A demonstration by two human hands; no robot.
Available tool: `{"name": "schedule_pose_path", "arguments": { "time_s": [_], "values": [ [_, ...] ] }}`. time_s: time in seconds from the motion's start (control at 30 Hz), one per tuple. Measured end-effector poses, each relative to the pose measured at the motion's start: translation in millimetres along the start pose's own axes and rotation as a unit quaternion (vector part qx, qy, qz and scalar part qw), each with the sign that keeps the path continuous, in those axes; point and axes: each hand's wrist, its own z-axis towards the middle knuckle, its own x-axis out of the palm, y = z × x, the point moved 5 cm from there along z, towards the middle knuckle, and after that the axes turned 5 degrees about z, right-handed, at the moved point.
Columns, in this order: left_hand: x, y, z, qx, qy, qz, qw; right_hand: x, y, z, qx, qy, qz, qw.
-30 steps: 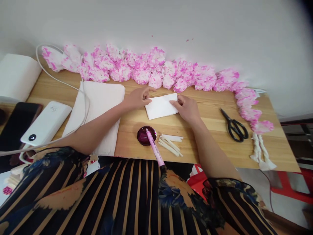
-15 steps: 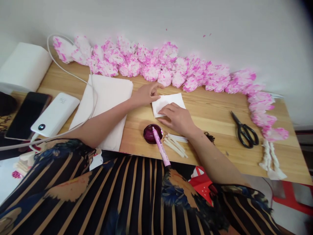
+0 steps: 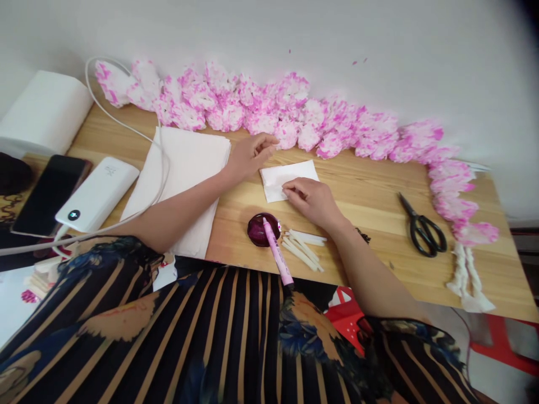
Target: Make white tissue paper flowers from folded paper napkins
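A small folded white paper (image 3: 272,182), like a tissue, lies on the wooden table. Over its right part is my right hand (image 3: 314,202), fingertips and thumb drawn together low above the paper; whether they pinch anything is hidden. My left hand (image 3: 251,156) is raised beyond the paper's left corner, its fingers half bent and loosely apart, with nothing visible in them. Closer to me, a pink marker (image 3: 278,255) leans across a dark purple round object (image 3: 257,231). Several thin cream sticks (image 3: 302,249) lie beside it.
Pink-edged white paper flowers (image 3: 256,106) line the wall side. A stack of white sheets (image 3: 189,148) lies left, crossed by a cable from a white power bank (image 3: 99,193). A phone (image 3: 48,193) and paper roll (image 3: 46,112) are farther left; black scissors (image 3: 423,227) lie right.
My left hand has lifted off the folded paper's corner, up and slightly left. My right hand has slid a little right, its fingers drawn closer together.
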Motion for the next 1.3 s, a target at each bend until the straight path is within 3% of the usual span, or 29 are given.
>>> {"name": "schedule_pose_path", "arguments": {
  "time_s": [0.1,0.27,0.47,0.67,0.83,1.03,1.3],
  "values": [
    [-6.0,-7,-2,0.020,-0.023,-0.021,0.999,-5,-5,-1,0.057,-0.014,0.037,0.998],
    [-6.2,-18,-5,0.053,0.016,-0.060,0.997,-10,-10,-1,0.105,-0.031,0.068,0.992],
    [-12.4,-26,-6,0.058,0.017,-0.077,0.995,-10,-17,-2,0.137,-0.044,0.102,0.984],
    [-16.5,-18,-1,0.062,0.141,-0.071,0.986,-12,-19,-2,0.153,-0.048,0.126,0.979],
    [-21.0,-10,2,0.066,0.196,-0.044,0.977,-13,-20,-3,0.163,-0.053,0.147,0.974],
    [-16.3,-15,0,0.067,0.233,0.008,0.970,-12,-21,-3,0.169,-0.047,0.157,0.972],
    [-10.8,-17,-2,0.088,0.217,0.081,0.969,-11,-24,-2,0.161,-0.049,0.172,0.971]
  ]
}}
